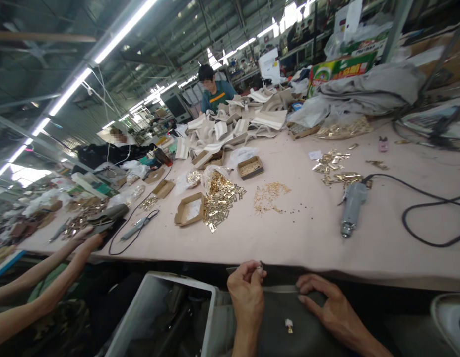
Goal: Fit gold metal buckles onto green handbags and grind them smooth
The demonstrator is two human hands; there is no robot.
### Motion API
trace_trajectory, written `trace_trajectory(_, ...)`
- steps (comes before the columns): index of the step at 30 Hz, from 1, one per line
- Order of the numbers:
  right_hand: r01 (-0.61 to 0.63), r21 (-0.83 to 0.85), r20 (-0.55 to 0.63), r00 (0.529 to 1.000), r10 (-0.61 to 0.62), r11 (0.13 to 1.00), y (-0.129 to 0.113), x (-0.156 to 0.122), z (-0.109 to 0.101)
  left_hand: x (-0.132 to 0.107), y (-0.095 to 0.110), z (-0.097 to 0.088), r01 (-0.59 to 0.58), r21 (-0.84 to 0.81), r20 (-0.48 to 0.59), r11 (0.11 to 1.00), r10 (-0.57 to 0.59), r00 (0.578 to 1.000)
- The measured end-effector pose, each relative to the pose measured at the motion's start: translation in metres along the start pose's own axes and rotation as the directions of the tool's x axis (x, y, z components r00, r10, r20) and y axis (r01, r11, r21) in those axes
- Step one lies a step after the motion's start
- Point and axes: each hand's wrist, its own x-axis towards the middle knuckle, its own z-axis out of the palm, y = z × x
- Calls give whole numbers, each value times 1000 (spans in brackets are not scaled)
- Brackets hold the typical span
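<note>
A dark grey bag piece [278, 322] lies below the table's front edge, with a small gold fitting [289, 326] on it. My left hand [246, 292] is closed in a pinch on a tiny dark part at the piece's top edge; I cannot make out what it is. My right hand [324, 300] rests on the grey piece to the right, fingers curled and pressing its upper edge. A grey electric screwdriver [351, 207] with a black cord lies on the table beyond my right hand.
The pink table [296, 233] carries a heap of gold metal fittings [218, 201], small screws [269, 196], cardboard boxes [188, 209] and cream bag parts [248, 121]. A co-worker's arms [54, 277] reach in at left. A white bin [166, 312] stands below.
</note>
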Motion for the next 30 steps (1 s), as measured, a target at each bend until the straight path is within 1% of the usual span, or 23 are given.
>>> trace_trajectory(1,-2,2,-2,1000,2,1000,1,0,0,-4,3,-1,-72,75,-41,995,75,996)
trace_trajectory(2,-4,2,-2,1000,4,1000,2,0,1,-7,6,-4,-152,145,-72,978,164,984)
trace_trajectory(4,-8,-4,-5,1000,8,1000,4,-1,1,-13,13,-12,-299,237,-106,924,330,938)
trace_trajectory(5,-8,-9,-8,1000,8,1000,5,-1,1,-15,16,-18,-340,257,-127,905,381,916)
trace_trajectory(6,-8,-14,-11,1000,8,1000,6,-2,1,-16,20,-26,-357,273,-159,893,408,899)
trace_trajectory(8,-3,-20,-18,1000,2,1000,7,-3,0,-14,25,-46,-342,320,-227,884,422,878)
trace_trajectory(11,18,-10,-34,999,-18,1000,6,-5,-1,-9,29,-75,-284,408,-252,868,406,879)
trace_trajectory(12,28,-4,-40,999,-28,1000,6,-6,-1,-8,29,-81,-250,406,-264,879,374,889)
trace_trajectory(13,41,1,-43,998,-41,999,6,-6,-2,-7,29,-84,-201,371,-280,907,315,907)
trace_trajectory(15,75,5,-48,996,-74,997,5,-8,-2,-6,28,-80,-71,204,-272,976,126,954)
trace_trajectory(16,94,3,-55,994,-93,996,4,-9,-3,-6,27,-74,-3,92,-225,996,24,974)
trace_trajectory(17,113,-1,-65,992,-113,994,2,-10,-4,-6,26,-65,64,-19,-152,998,-66,986)
trace_trajectory(18,134,-6,-76,988,-134,991,1,-11,-6,-5,25,-56,129,-116,-72,985,-138,988)
trace_trajectory(19,159,-12,-84,984,-159,987,-1,-11,-7,-3,25,-45,197,-199,3,960,-200,980)
trace_trajectory(20,187,-17,-88,978,-188,982,-4,-11,-9,-1,25,-35,275,-273,74,922,-265,961)
trace_trajectory(21,216,-24,-88,972,-217,976,-6,-10,-11,1,25,-26,368,-338,152,866,-336,930)
trace_trajectory(23,274,-45,-85,957,-277,961,-12,-9,-15,7,26,-13,555,-425,302,715,-466,831)
trace_trajectory(24,301,-57,-85,949,-305,952,-14,-7,-17,9,26,-8,616,-449,350,648,-507,788)
trace_trajectory(25,327,-69,-87,939,-333,942,-17,-6,-18,11,25,-5,647,-464,376,605,-526,763)
trace_trajectory(26,353,-80,-91,929,-359,932,-19,-4,-20,12,23,-4,651,-476,381,591,-529,758)
trace_trajectory(28,401,-97,-95,907,-410,911,-22,-1,-22,11,17,-3,612,-488,360,622,-496,790)
trace_trajectory(30,415,-142,-90,899,-429,899,-24,3,-25,8,6,-4,578,-487,351,655,-459,816)
